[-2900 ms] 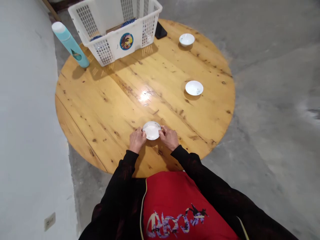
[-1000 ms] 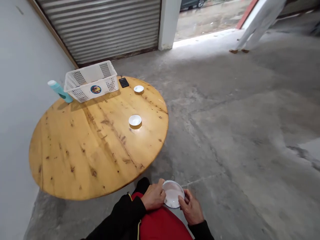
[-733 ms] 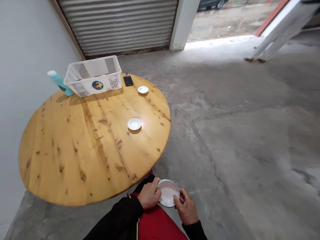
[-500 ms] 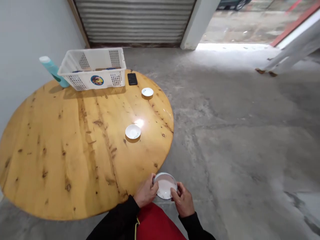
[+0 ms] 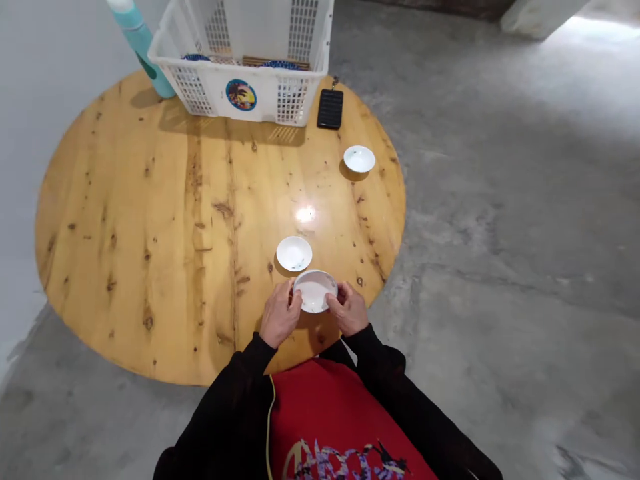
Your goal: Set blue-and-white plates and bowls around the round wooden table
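A white bowl (image 5: 315,291) is held between my two hands over the near right part of the wooden table (image 5: 175,280). My left hand (image 5: 280,312) grips its left rim, thumb over the inside edge. On the opposite rim, my right hand (image 5: 349,309) pinches with thumb and fingers. The bowl tilts a little toward me, and its underside is hidden. Just beyond it lies a small white dish (image 5: 295,254) with a faint green mark. Farther back, near the table's right edge, is another small white dish (image 5: 359,159).
A white plastic basket (image 5: 265,100) at the back holds blue-patterned items and brown sticks. A turquoise bottle (image 5: 147,57) leans beside it on the left. The black phone-like object (image 5: 330,109) lies right of the basket. Concrete floor (image 5: 500,267) extends to the right.
Both hands have carried the bowl forward, from beyond the table's near edge to over the tabletop close to the nearer dish. The camera view has shifted nearer and downward.
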`<state>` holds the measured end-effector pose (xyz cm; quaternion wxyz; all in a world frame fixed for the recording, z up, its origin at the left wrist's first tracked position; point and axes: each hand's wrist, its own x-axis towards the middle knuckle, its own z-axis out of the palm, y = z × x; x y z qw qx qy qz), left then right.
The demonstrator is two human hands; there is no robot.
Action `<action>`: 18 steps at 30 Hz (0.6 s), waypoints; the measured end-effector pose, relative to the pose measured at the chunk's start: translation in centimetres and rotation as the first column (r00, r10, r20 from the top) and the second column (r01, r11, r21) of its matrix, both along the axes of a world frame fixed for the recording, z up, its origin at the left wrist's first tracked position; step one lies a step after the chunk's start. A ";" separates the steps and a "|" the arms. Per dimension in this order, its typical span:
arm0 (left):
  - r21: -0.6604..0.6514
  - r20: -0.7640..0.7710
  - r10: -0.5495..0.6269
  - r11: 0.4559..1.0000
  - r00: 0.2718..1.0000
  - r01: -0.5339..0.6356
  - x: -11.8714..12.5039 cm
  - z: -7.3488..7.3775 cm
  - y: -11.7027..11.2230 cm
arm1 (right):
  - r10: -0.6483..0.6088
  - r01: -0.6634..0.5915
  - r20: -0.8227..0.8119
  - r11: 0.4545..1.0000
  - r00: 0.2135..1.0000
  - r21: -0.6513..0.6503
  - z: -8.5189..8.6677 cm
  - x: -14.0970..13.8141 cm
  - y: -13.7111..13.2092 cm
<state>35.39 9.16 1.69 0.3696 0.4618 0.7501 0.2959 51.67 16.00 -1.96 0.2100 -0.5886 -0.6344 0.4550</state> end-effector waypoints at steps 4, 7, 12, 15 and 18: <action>-0.065 -0.121 0.135 0.987 0.983 -0.144 -0.6 -0.4 1.7 | 0.148 -0.151 0.095 0.988 0.984 0.021 -0.1 -2.3 3.4; -0.130 -0.213 0.221 0.959 0.952 -0.252 -0.7 -0.9 3.3 | 0.226 -0.239 0.158 0.968 0.961 0.071 -0.5 -3.9 5.8; -0.182 -0.352 0.305 0.905 0.885 -0.385 -0.5 -1.2 5.2 | 0.377 -0.431 0.293 0.890 0.879 0.148 -1.3 -5.9 8.5; -0.190 -0.400 0.335 0.881 0.853 -0.434 -0.1 -1.3 5.7 | 0.466 -0.522 0.321 0.846 0.825 0.112 -1.3 -6.4 9.4; -0.197 -0.438 0.361 0.855 0.823 -0.479 0.1 -1.3 6.4 | 0.548 -0.590 0.306 0.805 0.779 0.061 -0.9 -6.5 10.3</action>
